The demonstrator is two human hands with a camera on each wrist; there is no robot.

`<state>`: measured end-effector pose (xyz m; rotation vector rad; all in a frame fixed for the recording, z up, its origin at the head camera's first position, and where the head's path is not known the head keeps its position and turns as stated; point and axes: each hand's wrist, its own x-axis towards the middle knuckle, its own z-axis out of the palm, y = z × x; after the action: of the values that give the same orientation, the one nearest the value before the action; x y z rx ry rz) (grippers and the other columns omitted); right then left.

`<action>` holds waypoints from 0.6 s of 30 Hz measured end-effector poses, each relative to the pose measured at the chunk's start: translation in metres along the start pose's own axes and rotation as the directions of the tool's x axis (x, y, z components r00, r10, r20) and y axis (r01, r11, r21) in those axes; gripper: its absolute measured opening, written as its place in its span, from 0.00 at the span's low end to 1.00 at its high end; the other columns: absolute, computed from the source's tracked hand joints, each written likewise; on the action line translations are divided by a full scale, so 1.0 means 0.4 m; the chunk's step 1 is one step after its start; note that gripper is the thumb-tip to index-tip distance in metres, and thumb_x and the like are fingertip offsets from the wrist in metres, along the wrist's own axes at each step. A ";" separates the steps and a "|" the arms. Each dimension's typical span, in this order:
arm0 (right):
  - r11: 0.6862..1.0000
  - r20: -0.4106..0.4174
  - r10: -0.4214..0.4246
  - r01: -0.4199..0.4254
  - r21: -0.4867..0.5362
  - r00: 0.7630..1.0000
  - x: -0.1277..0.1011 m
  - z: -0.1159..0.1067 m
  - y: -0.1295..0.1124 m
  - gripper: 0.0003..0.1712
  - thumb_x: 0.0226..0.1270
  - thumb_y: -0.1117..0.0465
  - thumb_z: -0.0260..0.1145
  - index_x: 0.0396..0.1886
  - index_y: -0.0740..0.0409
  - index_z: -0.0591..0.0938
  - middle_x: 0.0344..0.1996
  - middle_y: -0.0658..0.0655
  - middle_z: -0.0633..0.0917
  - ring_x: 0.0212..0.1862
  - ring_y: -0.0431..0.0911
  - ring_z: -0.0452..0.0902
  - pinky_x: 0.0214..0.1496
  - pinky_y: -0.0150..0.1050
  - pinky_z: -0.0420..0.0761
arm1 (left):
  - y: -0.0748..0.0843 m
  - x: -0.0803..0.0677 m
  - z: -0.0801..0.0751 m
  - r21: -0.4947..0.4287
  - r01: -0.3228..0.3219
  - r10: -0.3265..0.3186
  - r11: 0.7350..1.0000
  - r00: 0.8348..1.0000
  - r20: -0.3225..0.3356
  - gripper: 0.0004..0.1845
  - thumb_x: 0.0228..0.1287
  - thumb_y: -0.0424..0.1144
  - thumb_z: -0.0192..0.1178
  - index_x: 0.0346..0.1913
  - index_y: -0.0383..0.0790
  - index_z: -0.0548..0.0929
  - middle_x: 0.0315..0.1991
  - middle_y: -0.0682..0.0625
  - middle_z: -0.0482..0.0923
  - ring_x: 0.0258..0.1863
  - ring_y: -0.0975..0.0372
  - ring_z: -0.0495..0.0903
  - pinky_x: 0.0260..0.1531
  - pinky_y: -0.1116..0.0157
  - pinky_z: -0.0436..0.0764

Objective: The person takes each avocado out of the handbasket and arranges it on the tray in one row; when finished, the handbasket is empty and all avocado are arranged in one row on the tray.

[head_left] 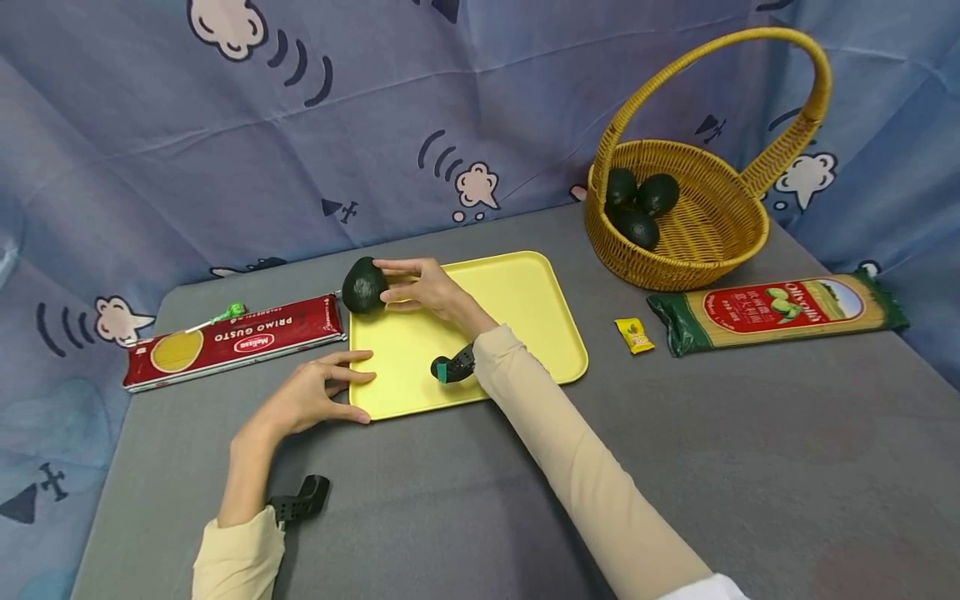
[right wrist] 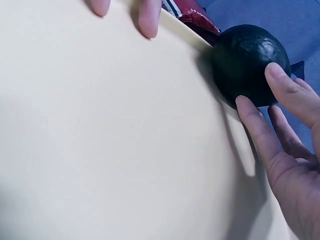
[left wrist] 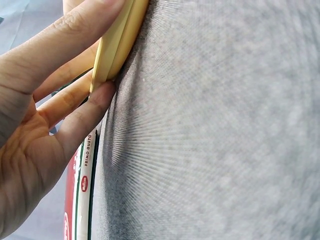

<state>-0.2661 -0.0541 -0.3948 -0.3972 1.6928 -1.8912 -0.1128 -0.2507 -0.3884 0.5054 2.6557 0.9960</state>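
A dark green avocado [head_left: 364, 286] is at the far left corner of the yellow tray [head_left: 517, 325]. My right hand [head_left: 429, 289] holds it from the right side; the right wrist view shows the thumb and fingertips against the avocado [right wrist: 248, 65]. Whether its underside touches the tray rim is unclear. At the near left corner of the tray, my left hand [head_left: 303, 396] grips the edge, with fingertips over the rim and the thumb at the front. In the left wrist view, a finger of the left hand [left wrist: 45, 130] touches the side of the tray [left wrist: 114, 52].
Left of the tray lies a red spaghetti pack [head_left: 247, 339] with a green lollipop [head_left: 234, 310] on it. A wicker basket [head_left: 652, 271] at the back right contains several avocados [head_left: 658, 195]. Near it are a yellow candy [head_left: 634, 335] and another pasta pack [head_left: 780, 312].
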 end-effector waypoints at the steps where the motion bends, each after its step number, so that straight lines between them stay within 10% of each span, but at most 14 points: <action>1: 1.000 0.001 -0.001 0.001 0.000 1.000 0.000 -0.001 0.001 0.32 0.61 0.76 0.64 0.66 0.58 0.73 0.64 0.61 0.73 0.58 0.54 0.76 0.50 0.44 0.84 | -0.001 0.000 0.001 -0.001 0.003 -0.003 1.000 1.000 0.000 0.31 0.44 0.44 0.77 0.54 0.37 0.84 0.66 0.45 0.69 0.67 0.49 0.64 0.57 0.54 0.76; 18: 1.000 0.012 -0.015 0.016 -0.018 1.000 -0.021 -0.039 -0.010 0.31 0.63 0.73 0.64 0.67 0.60 0.72 0.66 0.63 0.69 0.59 0.55 0.75 0.52 0.45 0.83 | 0.002 -0.002 0.001 -0.032 0.017 -0.017 0.999 1.000 0.005 0.31 0.44 0.44 0.77 0.54 0.36 0.83 0.66 0.45 0.69 0.68 0.49 0.63 0.57 0.54 0.76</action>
<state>-0.2691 -0.0363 -0.3922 -0.4285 1.7048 -1.8827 -0.1116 -0.2504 -0.3879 0.4768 2.6308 1.0290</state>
